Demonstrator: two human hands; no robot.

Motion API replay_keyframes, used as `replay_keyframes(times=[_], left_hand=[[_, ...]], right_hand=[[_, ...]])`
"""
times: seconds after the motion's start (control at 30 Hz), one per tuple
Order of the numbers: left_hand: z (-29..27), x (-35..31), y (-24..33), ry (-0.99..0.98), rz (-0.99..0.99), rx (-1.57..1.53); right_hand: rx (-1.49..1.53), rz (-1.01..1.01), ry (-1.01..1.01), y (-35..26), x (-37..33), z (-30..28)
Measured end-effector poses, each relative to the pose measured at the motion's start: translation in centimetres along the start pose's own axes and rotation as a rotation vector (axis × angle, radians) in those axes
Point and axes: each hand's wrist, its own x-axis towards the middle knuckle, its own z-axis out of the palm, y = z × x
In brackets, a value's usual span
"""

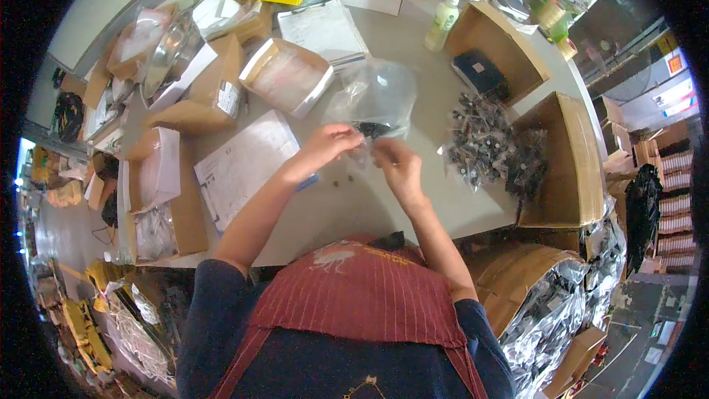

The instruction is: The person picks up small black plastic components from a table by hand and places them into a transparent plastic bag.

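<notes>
Above the grey table, my left hand (331,145) pinches the edge of a small clear plastic bag (360,155). At the bag's other side is my right hand (399,168), its fingers curled together; the bag seems to lie between its fingertips too, though the exact grip is too small to see. Just beyond my hands lies a large clear plastic bag (377,94) with small dark parts (374,130) at its near end, partly behind my fingers. A few tiny dark pieces (337,182) rest on the table below my left hand.
To the right, a heap of small clear bags with dark parts (480,140) spills from a cardboard box (565,166). Left are papers on a clipboard (247,159) and a white-edged box (288,77). A bottle (442,24) stands beyond, beside another open box (498,41).
</notes>
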Motion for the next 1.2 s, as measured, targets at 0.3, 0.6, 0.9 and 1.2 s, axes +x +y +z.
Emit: replay_keyframes(times=[0.3, 0.6, 0.9, 1.2], left_hand=[[-8.5, 5.3, -3.5, 0.605, 0.219, 0.001], [-1.5, -1.9, -5.4, -0.025, 0.374, 0.343], [1.1, -8.5, -9.1, 0.135, 0.015, 0.347], [2.7, -11.0, -8.2, 0.343, -0.075, 0.437]], right_hand=[[-0.137, -0.157, 0.023, 0.8, -0.2, -0.7], [0.014, 0.098, -0.151, 0.4, -2.4, -1.2], [-0.448, -0.135, -0.233, 4.8, -1.6, -0.7], [-0.688, -0.474, -0.336, 7.1, -1.6, -0.7]])
